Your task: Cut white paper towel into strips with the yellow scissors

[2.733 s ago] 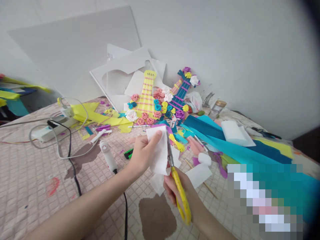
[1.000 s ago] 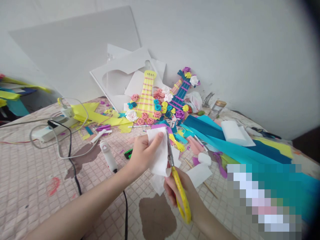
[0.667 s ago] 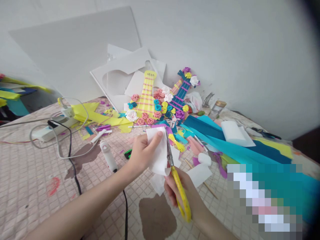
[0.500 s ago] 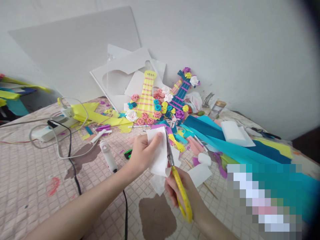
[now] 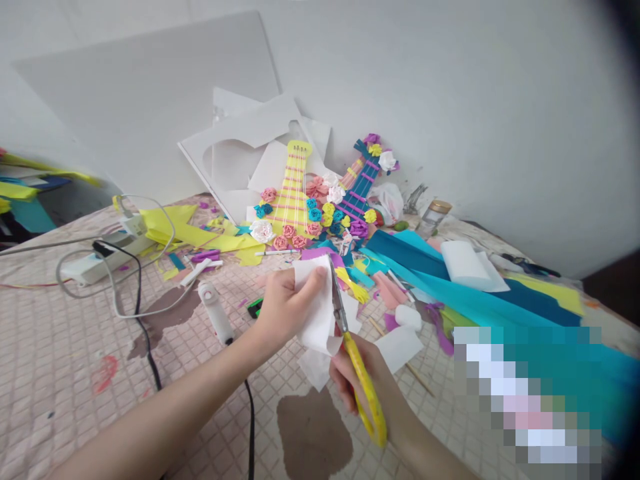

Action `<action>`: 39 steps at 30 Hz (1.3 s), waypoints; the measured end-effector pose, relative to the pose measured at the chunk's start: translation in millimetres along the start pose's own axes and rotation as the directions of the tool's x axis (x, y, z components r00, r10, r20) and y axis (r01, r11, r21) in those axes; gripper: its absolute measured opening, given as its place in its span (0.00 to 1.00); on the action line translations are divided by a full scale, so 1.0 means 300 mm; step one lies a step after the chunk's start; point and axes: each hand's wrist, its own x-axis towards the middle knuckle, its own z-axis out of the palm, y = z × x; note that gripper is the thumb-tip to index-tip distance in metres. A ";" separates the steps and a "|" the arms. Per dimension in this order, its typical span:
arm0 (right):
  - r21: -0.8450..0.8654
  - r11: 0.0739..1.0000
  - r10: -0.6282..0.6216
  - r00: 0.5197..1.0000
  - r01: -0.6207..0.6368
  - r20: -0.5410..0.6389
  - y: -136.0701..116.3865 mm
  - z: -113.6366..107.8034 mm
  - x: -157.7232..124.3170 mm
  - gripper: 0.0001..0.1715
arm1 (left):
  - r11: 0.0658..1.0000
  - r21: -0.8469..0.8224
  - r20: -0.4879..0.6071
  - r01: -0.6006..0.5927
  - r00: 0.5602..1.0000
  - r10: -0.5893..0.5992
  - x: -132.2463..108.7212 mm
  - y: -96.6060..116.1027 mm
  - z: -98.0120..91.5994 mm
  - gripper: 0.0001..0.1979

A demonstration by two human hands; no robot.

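My left hand (image 5: 283, 308) pinches a white foam sheet (image 5: 316, 312) upright, thumb on its front face. My right hand (image 5: 367, 387) grips yellow-handled scissors (image 5: 353, 360), and their metal blades run up along the sheet's right edge. Both hands hover above a pink tiled table (image 5: 60, 373). A cut white piece (image 5: 314, 368) hangs just below the sheet.
A white glue gun (image 5: 214, 312) with a black cord (image 5: 250, 427) lies left of my hands. A power strip (image 5: 103, 257) and cables sit far left. Paper guitars with flowers (image 5: 320, 200) lean on the wall. Teal sheets (image 5: 450, 287), white foam blocks (image 5: 467, 265) and scraps cover the right.
The scissors have crept slightly further up the sheet's right edge and the handles dropped a little. My left hand holds the sheet nearly still.
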 end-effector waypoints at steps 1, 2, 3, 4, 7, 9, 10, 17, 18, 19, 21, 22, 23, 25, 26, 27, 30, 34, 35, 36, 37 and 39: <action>0.002 1.000 0.012 1.000 -0.012 -0.005 -0.003 0.002 -0.001 0.24 | 1.000 0.004 0.000 -0.001 1.000 0.001 0.001 0.001 0.000 0.20; 0.001 1.000 0.023 1.000 -0.023 -0.009 -0.006 0.005 -0.001 0.24 | 1.000 0.004 -0.001 -0.002 1.000 0.002 0.001 0.002 0.000 0.20; 0.001 0.999 0.032 0.999 -0.032 -0.015 -0.007 0.006 0.000 0.24 | 1.000 0.000 -0.003 -0.001 1.000 0.001 0.001 0.003 0.000 0.20; 0.000 0.999 0.039 0.999 -0.039 -0.018 -0.007 0.007 0.001 0.25 | 1.000 -0.006 -0.007 0.002 1.000 -0.002 0.002 0.005 0.000 0.21; 0.001 0.998 0.057 0.998 -0.057 -0.012 -0.002 0.002 0.007 0.24 | 0.998 -0.056 -0.018 0.040 0.999 -0.041 0.005 0.003 0.002 0.21; 0.006 0.996 0.084 0.996 -0.084 0.008 0.001 -0.004 0.009 0.25 | 0.982 -0.153 -0.014 0.111 0.993 -0.115 0.011 -0.005 0.007 0.20; 0.015 0.996 0.091 0.996 -0.091 0.015 0.003 -0.006 0.010 0.25 | 0.960 -0.226 0.003 0.164 0.986 -0.167 0.017 -0.010 0.010 0.19; 0.161 0.983 0.072 0.993 -0.087 0.097 0.022 -0.014 0.019 0.25 | 0.627 -0.620 0.300 0.471 0.881 -0.366 0.055 -0.033 0.031 0.12; 0.195 0.976 0.073 0.990 -0.097 0.125 0.026 -0.016 0.020 0.26 | 0.594 -0.632 0.347 0.498 0.867 -0.358 0.057 -0.034 0.032 0.12; 0.230 0.967 0.077 0.985 -0.111 0.152 0.029 -0.018 0.021 0.26 | 0.568 -0.636 0.379 0.523 0.852 -0.360 0.059 -0.036 0.032 0.12; 0.296 0.945 0.081 0.977 -0.138 0.197 0.034 -0.024 0.025 0.26 | 0.536 -0.640 0.390 0.550 0.834 -0.391 0.060 -0.040 0.033 0.11; 0.324 0.935 0.079 0.974 -0.146 0.212 0.035 -0.028 0.027 0.26 | 0.533 -0.647 0.369 0.544 0.836 -0.405 0.060 -0.042 0.033 0.10; 0.346 0.926 0.078 0.971 -0.155 0.227 0.035 -0.031 0.029 0.26 | 0.538 -0.655 0.349 0.530 0.844 -0.406 0.060 -0.044 0.033 0.10; 0.371 0.912 0.084 0.964 -0.176 0.251 0.036 -0.037 0.034 0.26 | 0.566 -0.667 0.321 0.485 0.872 -0.370 0.060 -0.049 0.034 0.10; 0.378 0.907 0.093 0.962 -0.188 0.256 0.035 -0.039 0.037 0.26 | 0.585 -0.665 0.314 0.465 0.884 -0.346 0.059 -0.051 0.034 0.11; 0.380 0.903 0.106 0.960 -0.201 0.259 0.035 -0.040 0.039 0.26 | 0.609 -0.654 0.312 0.448 0.894 -0.322 0.058 -0.054 0.034 0.11; 0.380 0.901 0.115 0.958 -0.212 0.261 0.033 -0.041 0.046 0.27 | 0.725 -0.565 0.286 0.394 0.918 -0.275 0.057 -0.068 0.033 0.13; 0.394 0.900 0.101 0.969 -0.186 0.226 0.016 -0.048 0.056 0.27 | 0.855 -0.433 0.126 0.286 0.958 -0.257 0.076 -0.093 0.016 0.15; 0.403 0.898 0.097 0.973 -0.178 0.211 0.008 -0.053 0.059 0.28 | 0.872 -0.414 0.079 0.261 0.965 -0.252 0.085 -0.097 0.007 0.15; 0.414 0.894 0.095 0.976 -0.171 0.198 0.000 -0.059 0.063 0.29 | 0.889 -0.394 0.029 0.234 0.970 -0.242 0.097 -0.099 -0.005 0.16; 0.425 0.889 0.094 0.977 -0.169 0.191 -0.009 -0.067 0.067 0.29 | 0.909 -0.364 -0.026 0.203 0.973 -0.228 0.110 -0.100 -0.018 0.16; 0.455 0.877 0.084 0.981 -0.155 0.172 -0.025 -0.085 0.076 0.30 | 0.950 -0.278 -0.141 0.140 0.972 -0.185 0.139 -0.098 -0.044 0.16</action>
